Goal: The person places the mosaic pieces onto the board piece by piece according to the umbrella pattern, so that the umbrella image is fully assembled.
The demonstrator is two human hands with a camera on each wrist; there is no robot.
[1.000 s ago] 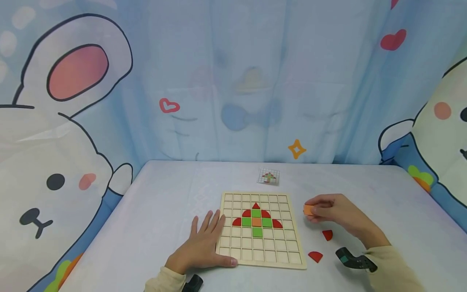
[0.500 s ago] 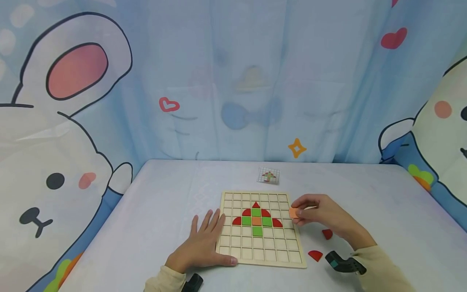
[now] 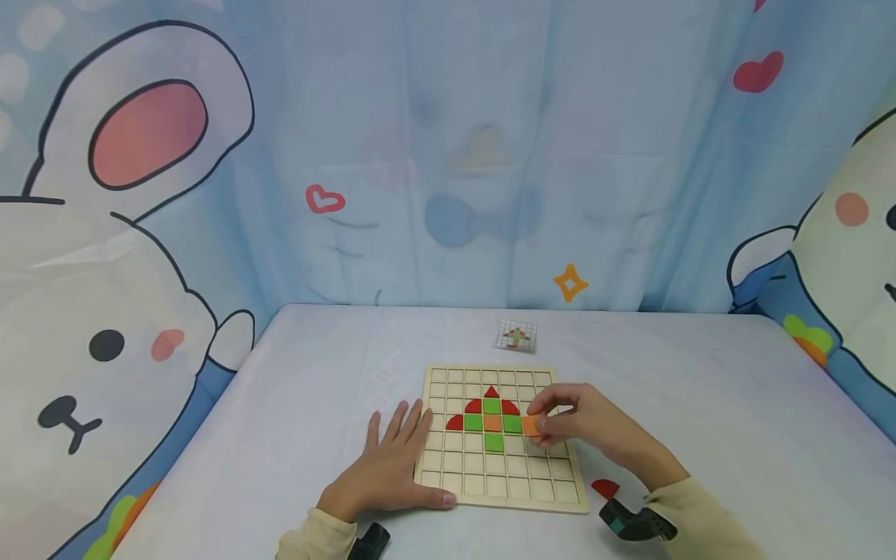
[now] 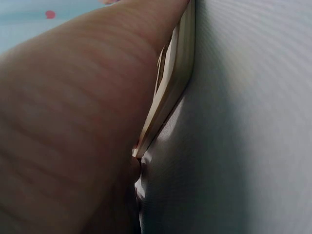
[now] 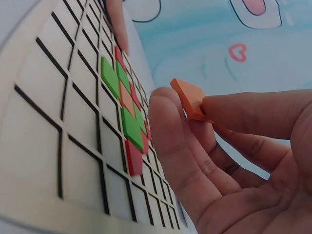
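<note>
Between thumb and fingers, my right hand [image 3: 595,420] pinches an orange square tile [image 5: 191,99], held above the right part of the wooden grid board [image 3: 504,490]. My left hand [image 3: 385,470] lies with spread, straight fingers on the board's left edge, its thumb at the near left corner. Inlaid in the grid are green squares [image 3: 494,442], an orange square [image 3: 492,423], a red triangle [image 3: 491,392] and red quarter-round pieces [image 3: 455,422]. In the head view the right hand hides the red piece [image 5: 133,158] at the pattern's right end.
Beyond the board lies a small picture card [image 3: 516,335] printed with a similar pattern. A loose red quarter-round piece [image 3: 605,488] rests on the white table [image 3: 336,365] right of the board. A blue cartoon curtain [image 3: 483,155] hangs behind.
My right hand has carried the orange tile leftward from beside the board to over its right part. It now covers a loose red piece on the table. My left hand stays put.
</note>
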